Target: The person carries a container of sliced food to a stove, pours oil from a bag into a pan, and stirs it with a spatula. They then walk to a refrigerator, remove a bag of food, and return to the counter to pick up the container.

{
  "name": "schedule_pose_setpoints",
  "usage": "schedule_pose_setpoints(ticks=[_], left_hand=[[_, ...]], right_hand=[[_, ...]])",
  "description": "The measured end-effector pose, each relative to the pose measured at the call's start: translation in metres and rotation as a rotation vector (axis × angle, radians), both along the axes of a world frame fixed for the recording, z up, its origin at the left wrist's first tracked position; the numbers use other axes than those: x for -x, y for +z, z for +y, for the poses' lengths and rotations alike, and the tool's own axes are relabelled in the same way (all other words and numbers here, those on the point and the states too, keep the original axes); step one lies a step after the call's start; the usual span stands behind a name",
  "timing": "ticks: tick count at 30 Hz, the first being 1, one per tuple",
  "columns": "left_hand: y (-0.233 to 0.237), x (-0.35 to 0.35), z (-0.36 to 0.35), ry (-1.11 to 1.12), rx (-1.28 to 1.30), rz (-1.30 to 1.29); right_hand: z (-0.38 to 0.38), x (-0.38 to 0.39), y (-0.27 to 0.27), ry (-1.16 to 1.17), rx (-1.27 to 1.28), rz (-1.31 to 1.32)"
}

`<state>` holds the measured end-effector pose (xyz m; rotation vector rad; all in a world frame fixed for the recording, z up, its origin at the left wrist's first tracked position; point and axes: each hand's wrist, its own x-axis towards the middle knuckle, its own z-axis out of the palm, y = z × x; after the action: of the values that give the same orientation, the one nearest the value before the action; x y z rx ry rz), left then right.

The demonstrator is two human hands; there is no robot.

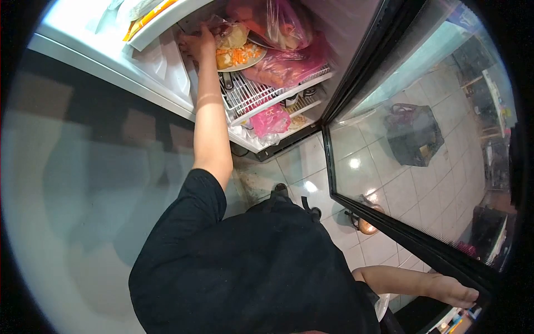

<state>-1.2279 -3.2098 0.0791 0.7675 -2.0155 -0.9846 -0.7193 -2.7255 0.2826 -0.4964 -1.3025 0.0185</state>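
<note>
My left hand (198,45) reaches deep into a refrigerator, its fingers apart and nothing visible in them. Just beside it is a plate (251,62) of food topped with orange shreds (242,55), with a clear plastic bag (232,36) close behind. The plate rests on a white wire shelf (250,92). Off to the lower right, my right hand (455,290) is closed at the outer edge of the open glass door (400,220); the fingertips are partly hidden there.
Pink plastic bags (289,67) fill the shelf's right side, and another pink bag (270,121) lies lower down. A white bin or drawer (169,69) juts out at the left. Through the door glass, a dark bag-like bundle (414,133) shows on the tiled floor (300,161).
</note>
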Motion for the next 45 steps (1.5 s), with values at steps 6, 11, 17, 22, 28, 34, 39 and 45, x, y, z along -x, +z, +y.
schedule_pose_setpoints(ticks=[6, 11, 17, 22, 28, 34, 39, 45], left_hand=[[0.025, -0.208, 0.13, -0.555, 0.165, 0.35], [-0.039, -0.334, 0.152, -0.765, -0.054, 0.083], [-0.022, -0.41, 0.097, -0.418, -0.279, 0.194], [0.0, -0.49, 0.094, -0.226, -0.151, 0.252], [-0.012, -0.574, 0.127, -0.13, -0.265, 0.198], [-0.023, -0.599, 0.158, -0.209, -0.331, 0.164], [-0.018, -0.608, 0.165, -0.27, -0.318, 0.178], [-0.043, -0.622, 0.172, -0.274, -0.311, 0.043]], right_hand=[[0.038, -0.023, -0.015, 0.052, 0.114, 0.028], [0.042, -0.016, -0.015, 0.014, 0.02, 0.013], [0.036, -0.005, -0.005, 0.28, -0.06, 0.003], [0.049, -0.012, -0.013, 0.545, -0.046, 0.0], [0.076, -0.023, -0.051, 0.773, 0.035, -0.247], [0.092, -0.035, -0.105, 0.783, 0.151, -0.476], [0.069, -0.043, -0.113, 0.92, 0.375, -0.412], [0.069, -0.049, -0.143, 0.946, 0.52, -0.482]])
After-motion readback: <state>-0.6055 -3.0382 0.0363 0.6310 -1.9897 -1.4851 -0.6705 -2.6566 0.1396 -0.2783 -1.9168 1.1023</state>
